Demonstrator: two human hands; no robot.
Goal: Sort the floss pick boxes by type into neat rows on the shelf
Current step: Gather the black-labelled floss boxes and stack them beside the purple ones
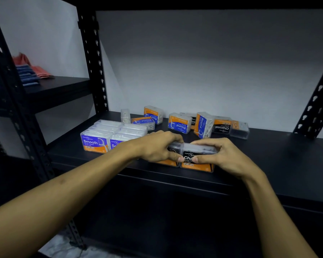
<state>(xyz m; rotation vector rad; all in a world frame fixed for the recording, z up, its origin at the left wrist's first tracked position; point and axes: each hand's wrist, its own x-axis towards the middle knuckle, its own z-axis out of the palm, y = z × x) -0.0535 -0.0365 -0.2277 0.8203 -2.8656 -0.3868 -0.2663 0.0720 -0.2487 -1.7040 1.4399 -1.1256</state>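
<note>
Two black-and-orange Charcoal floss boxes stand side by side at the front edge of the black shelf (268, 151). My left hand (160, 146) grips the left Charcoal box (172, 163), mostly hiding it. My right hand (222, 155) grips the right Charcoal box (198, 162), thumb on its front label. To the left, several purple Smooth boxes (94, 143) sit in neat rows. Behind lie scattered blue Round boxes (179, 123), some upside down or on their sides, and another Charcoal box (222, 127).
A small clear box (125, 114) stands at the back left, and a clear box (240, 130) lies at the back right. Perforated black uprights (93, 62) frame the shelf. Folded cloths (29, 71) lie on the neighbouring shelf to the left.
</note>
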